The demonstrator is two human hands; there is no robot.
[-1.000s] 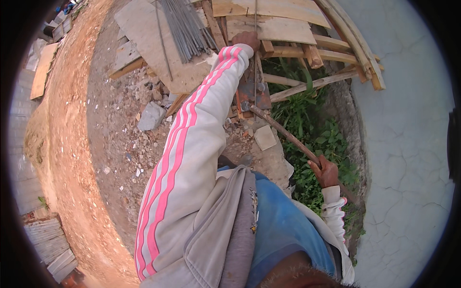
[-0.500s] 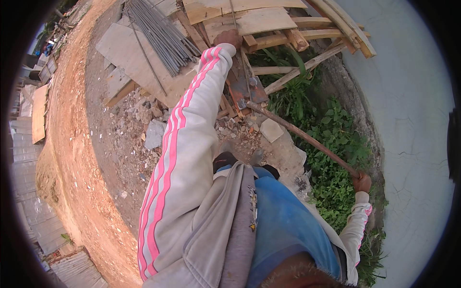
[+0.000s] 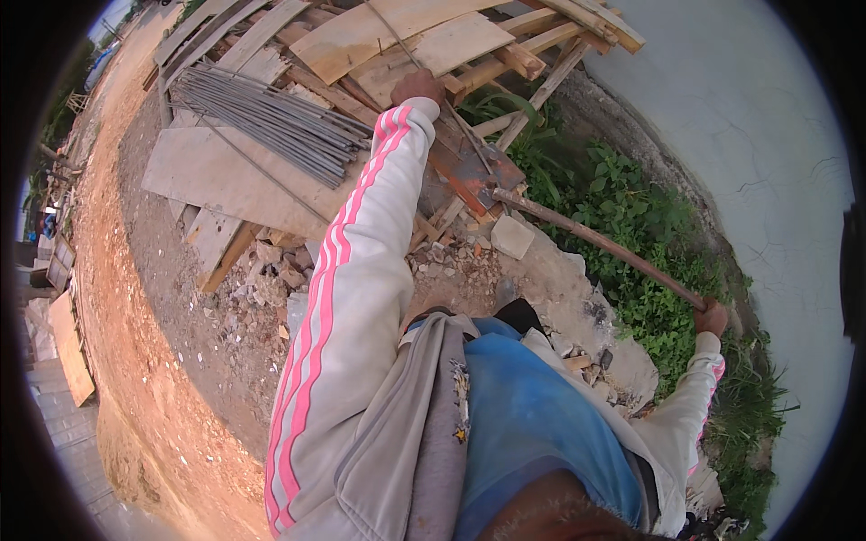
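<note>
My left hand, arm stretched far forward, is closed around a thin steel rod. That rod runs across the plywood and past my fist to a rusty, reddish-brown metal plate on the timber. Out to the right, my right hand grips the near end of a long brown bar. The bar slants up to the left, over the plants, and its far end lies close to the plate's near edge. Whether that end touches the rod or plate I cannot tell.
A bundle of grey steel rods lies on plywood at the left. Planks jut out at the far right. Rubble and a pale stone block lie before me. Green plants line a grey wall.
The view has turned, so the timber and rods appear rotated counterclockwise. My right hand and the bar sit farther right and higher in the picture. Both hands keep their grip.
</note>
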